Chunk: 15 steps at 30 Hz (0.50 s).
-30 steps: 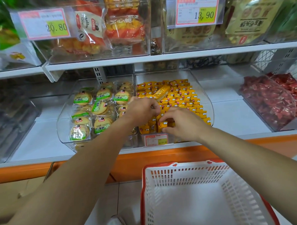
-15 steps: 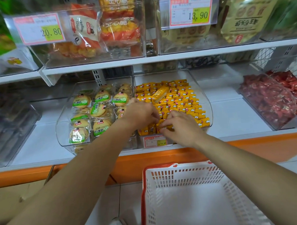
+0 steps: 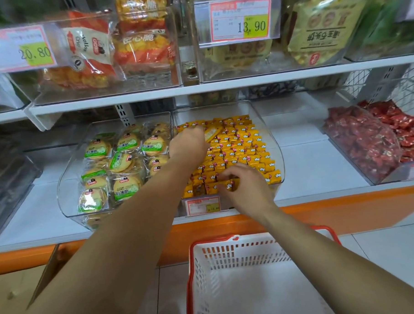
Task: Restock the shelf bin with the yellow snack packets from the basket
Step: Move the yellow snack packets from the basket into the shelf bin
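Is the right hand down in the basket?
No, the right hand is at the front row of yellow packets in the shelf bin, above the basket.

Green-labelled biscuit packs (image 3: 120, 160) left of centre, red sweets (image 3: 366, 138) at right, price tags (image 3: 240, 20) above.

The left arm (image 3: 124, 231) stretches straight ahead, the left hand (image 3: 188, 143) knuckles up, fingers bent down out of sight beyond its back. The right arm (image 3: 336, 265) angles in; the right hand (image 3: 246, 186), nearer and to the left hand's right, hangs palm down, fingers curled, thumb drawn toward forefinger.
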Each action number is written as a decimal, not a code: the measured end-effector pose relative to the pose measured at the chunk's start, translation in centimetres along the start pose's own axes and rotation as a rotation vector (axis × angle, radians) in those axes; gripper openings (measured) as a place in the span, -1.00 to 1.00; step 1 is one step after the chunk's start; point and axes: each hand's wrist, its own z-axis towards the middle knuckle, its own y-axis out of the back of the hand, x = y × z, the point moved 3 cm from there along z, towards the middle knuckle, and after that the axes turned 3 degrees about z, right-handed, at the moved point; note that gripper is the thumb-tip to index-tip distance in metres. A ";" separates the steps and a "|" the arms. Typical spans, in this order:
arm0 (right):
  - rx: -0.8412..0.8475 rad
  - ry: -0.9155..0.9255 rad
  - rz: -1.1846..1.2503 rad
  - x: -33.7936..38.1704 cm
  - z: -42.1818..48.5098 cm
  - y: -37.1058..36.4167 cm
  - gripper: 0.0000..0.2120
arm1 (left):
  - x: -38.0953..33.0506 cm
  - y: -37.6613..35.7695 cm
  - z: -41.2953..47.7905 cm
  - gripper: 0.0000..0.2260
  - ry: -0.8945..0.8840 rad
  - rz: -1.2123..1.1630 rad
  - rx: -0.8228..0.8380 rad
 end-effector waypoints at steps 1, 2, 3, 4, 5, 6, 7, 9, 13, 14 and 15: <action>0.009 -0.002 0.001 0.0 0.0 0.0 -0.85 | 0.0 0.2 -0.1 -0.68 -0.004 -0.007 -0.009; 0.016 -0.011 0.008 0.1 0.1 0.1 -0.85 | 0.0 0.5 -0.3 -0.70 -0.004 -0.022 -0.021; 0.022 -0.027 0.028 0.1 0.2 0.1 -0.85 | 0.1 1.0 -0.7 -0.70 0.003 -0.052 -0.033; 0.020 -0.051 0.073 0.1 0.3 0.1 -0.85 | 0.2 1.5 -1.2 -0.70 0.009 -0.098 -0.046; 0.005 -0.085 0.152 0.2 0.4 0.3 -0.85 | 0.3 2.1 -1.9 -0.69 0.006 -0.158 -0.056; -0.024 -0.126 0.258 0.2 0.6 0.6 -0.83 | 0.5 2.7 -2.8 -0.70 0.000 -0.226 -0.062; -0.067 -0.166 0.368 0.3 0.7 1.0 -0.80 | 0.7 3.3 -3.9 -0.71 -0.009 -0.293 -0.065; -0.178 -0.223 0.510 0.5 1.0 2.0 -0.71 | 1.2 4.4 -6.3 -0.73 -0.031 -0.405 -0.070; -0.224 -0.299 0.552 1.8 1.7 3.2 -0.54 | 1.7 5.6 -10.3 -0.79 -0.066 -0.612 -0.034; -0.187 -0.307 0.573 2.2 1.9 3.2 -0.53 | 1.7 5.7 -11.0 -0.82 -0.059 -0.690 -0.009; -0.146 -0.304 0.606 2.4 2.1 3.2 -0.54 | 1.7 5.8 -11.5 -0.84 -0.049 -0.763 0.009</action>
